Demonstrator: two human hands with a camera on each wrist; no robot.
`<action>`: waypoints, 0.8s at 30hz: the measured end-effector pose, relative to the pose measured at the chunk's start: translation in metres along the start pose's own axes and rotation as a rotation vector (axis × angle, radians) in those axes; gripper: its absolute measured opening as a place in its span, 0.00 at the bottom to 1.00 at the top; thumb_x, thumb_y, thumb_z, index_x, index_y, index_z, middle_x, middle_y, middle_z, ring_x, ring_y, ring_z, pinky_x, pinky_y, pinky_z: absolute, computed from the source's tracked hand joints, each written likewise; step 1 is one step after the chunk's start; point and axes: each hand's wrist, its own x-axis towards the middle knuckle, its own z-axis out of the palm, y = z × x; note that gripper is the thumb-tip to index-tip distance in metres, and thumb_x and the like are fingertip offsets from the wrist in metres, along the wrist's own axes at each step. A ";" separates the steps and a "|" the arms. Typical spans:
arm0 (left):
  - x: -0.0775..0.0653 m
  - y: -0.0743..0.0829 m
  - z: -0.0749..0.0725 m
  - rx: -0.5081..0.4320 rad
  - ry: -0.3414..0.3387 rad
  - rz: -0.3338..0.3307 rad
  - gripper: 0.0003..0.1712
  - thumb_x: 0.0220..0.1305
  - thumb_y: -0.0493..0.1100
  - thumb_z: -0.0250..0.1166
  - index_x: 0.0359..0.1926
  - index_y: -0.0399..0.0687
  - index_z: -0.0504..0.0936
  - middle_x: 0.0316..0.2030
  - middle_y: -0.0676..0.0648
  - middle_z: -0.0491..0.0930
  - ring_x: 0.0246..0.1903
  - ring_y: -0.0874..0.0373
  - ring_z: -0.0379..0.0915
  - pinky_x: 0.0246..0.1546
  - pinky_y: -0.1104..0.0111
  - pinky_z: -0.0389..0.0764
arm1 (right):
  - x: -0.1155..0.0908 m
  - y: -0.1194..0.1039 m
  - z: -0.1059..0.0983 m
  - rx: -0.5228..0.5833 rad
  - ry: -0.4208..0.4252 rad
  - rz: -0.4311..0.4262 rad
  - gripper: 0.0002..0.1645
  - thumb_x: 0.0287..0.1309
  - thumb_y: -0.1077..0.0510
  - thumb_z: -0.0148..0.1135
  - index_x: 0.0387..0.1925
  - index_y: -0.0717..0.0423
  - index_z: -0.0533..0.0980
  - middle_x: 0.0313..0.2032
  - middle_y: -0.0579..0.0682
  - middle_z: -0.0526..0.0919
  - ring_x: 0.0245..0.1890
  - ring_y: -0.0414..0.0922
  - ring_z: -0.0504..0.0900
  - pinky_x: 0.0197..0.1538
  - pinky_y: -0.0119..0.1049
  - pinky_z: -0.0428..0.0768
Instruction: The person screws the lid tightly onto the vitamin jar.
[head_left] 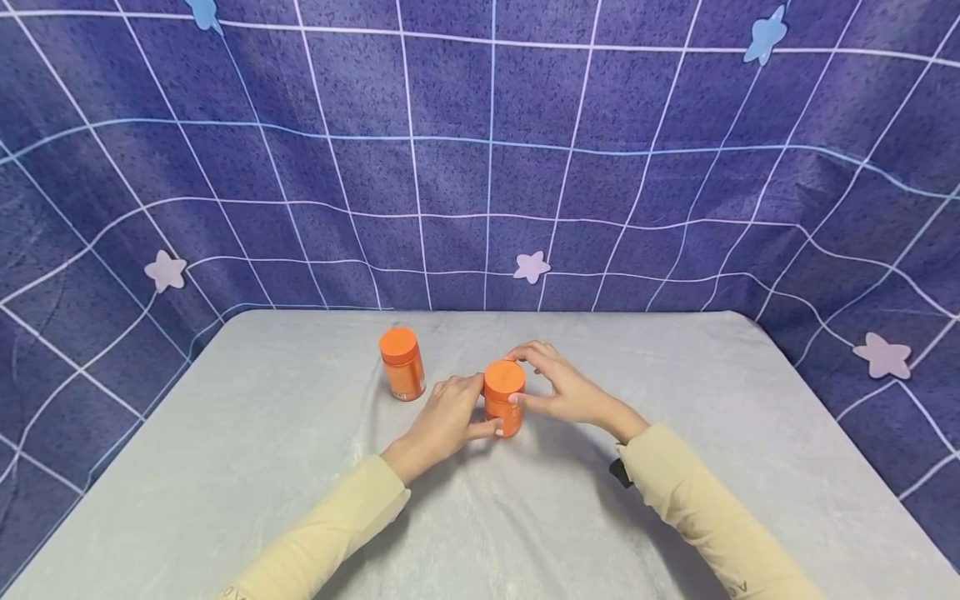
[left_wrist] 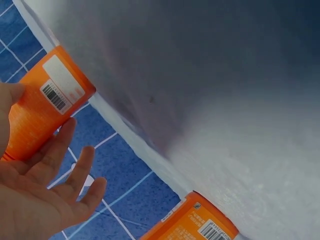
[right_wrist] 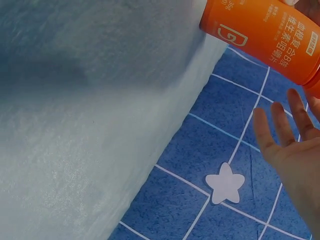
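An orange supplement bottle [head_left: 503,402] with an orange screw lid stands upright on the table between both hands. My left hand [head_left: 448,415] grips its body from the left, thumb in front and fingers behind. From the right, my right hand [head_left: 564,390] holds the lid between thumb and forefinger. In the left wrist view, the bottle's barcode label [left_wrist: 56,96] shows beside the left thumb, and the other left fingers spread loosely. White lettering [right_wrist: 290,42] faces the right wrist view, where the right hand [right_wrist: 300,150] has its remaining fingers extended below the lid.
A second orange bottle [head_left: 402,367], lid on, stands upright left of the held one, a short way behind the left hand. A grey-white cloth [head_left: 247,450] covers the table. Behind and at the sides hangs a blue gridded curtain [head_left: 450,175] with star shapes.
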 end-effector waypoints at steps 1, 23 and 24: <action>0.000 0.000 0.000 0.001 0.002 -0.002 0.28 0.49 0.55 0.68 0.46 0.44 0.72 0.38 0.48 0.80 0.40 0.51 0.74 0.44 0.56 0.70 | 0.000 0.000 0.000 -0.006 0.001 -0.002 0.29 0.51 0.52 0.64 0.54 0.53 0.68 0.53 0.49 0.72 0.53 0.47 0.68 0.55 0.49 0.69; -0.006 -0.002 -0.012 -0.028 0.006 -0.011 0.31 0.51 0.55 0.66 0.52 0.44 0.71 0.43 0.47 0.80 0.44 0.49 0.74 0.48 0.55 0.69 | -0.009 -0.001 -0.015 -0.020 0.008 0.099 0.35 0.51 0.51 0.65 0.59 0.54 0.64 0.58 0.53 0.69 0.56 0.49 0.68 0.53 0.48 0.71; -0.006 -0.003 -0.015 -0.024 0.011 -0.011 0.30 0.52 0.55 0.66 0.52 0.43 0.72 0.44 0.46 0.80 0.44 0.49 0.74 0.48 0.55 0.68 | -0.011 -0.002 -0.017 -0.035 0.009 0.105 0.35 0.52 0.51 0.64 0.60 0.54 0.64 0.59 0.52 0.68 0.57 0.48 0.67 0.55 0.48 0.70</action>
